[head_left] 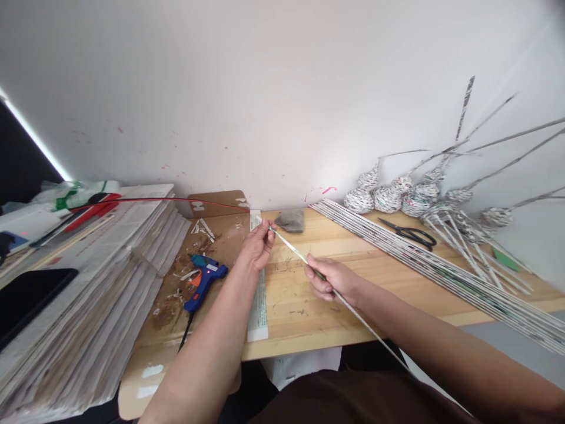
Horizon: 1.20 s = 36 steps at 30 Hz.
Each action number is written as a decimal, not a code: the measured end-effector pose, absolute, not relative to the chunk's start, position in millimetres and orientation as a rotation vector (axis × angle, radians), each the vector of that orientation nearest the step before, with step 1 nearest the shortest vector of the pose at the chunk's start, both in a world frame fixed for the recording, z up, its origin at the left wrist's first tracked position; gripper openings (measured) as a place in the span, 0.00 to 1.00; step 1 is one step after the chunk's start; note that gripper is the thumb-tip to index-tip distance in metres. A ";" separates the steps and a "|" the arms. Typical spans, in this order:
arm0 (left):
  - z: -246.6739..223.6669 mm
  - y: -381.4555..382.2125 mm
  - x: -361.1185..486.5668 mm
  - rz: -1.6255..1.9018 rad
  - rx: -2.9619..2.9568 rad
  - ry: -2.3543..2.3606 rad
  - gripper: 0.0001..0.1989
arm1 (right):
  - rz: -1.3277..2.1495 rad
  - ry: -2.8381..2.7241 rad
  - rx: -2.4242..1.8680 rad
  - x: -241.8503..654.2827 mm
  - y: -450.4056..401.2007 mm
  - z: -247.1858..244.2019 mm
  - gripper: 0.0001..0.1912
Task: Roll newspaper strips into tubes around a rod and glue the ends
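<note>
A long, thin rolled-paper stick (289,245) slants across the front of the table, its lower end passing over my lap. My left hand (258,244) pinches it near its upper end. Farther down, my right hand (333,278) has its fingers wrapped round the same stick. Below my left hand a flat printed paper strip (257,318) lies at the edge of the cardboard. To its left rests a blue glue gun (204,285) with a small red light showing. A grey-brown folded cloth or pad (291,221) sits just beyond my hands.
Tall stacks of cut newspaper (128,282) and a phone (33,300) fill the left. Cardboard (176,330) bears paper scraps. Rightward lie a bundle of paper sticks (397,253), black scissors (410,233) and several woven paper gourd shapes (388,197) with protruding sticks, against the wall.
</note>
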<state>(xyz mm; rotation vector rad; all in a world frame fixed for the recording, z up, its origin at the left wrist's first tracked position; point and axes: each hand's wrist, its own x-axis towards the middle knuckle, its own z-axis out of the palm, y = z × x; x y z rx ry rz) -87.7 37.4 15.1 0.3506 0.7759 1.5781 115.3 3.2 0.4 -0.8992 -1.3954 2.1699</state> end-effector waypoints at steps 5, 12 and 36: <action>12.5 38.6 -88.8 1.597 0.357 0.735 0.09 | 2.467 -1.168 -0.719 118.3 -0.7 -4.3 0.22; 13.5 36.9 -86.7 1.586 0.376 0.722 0.09 | 2.328 -1.136 -0.701 113.2 2.1 -4.8 0.18; 14.0 36.6 -86.7 1.556 0.328 0.708 0.09 | 2.371 -1.231 -0.612 80.9 28.0 8.3 0.18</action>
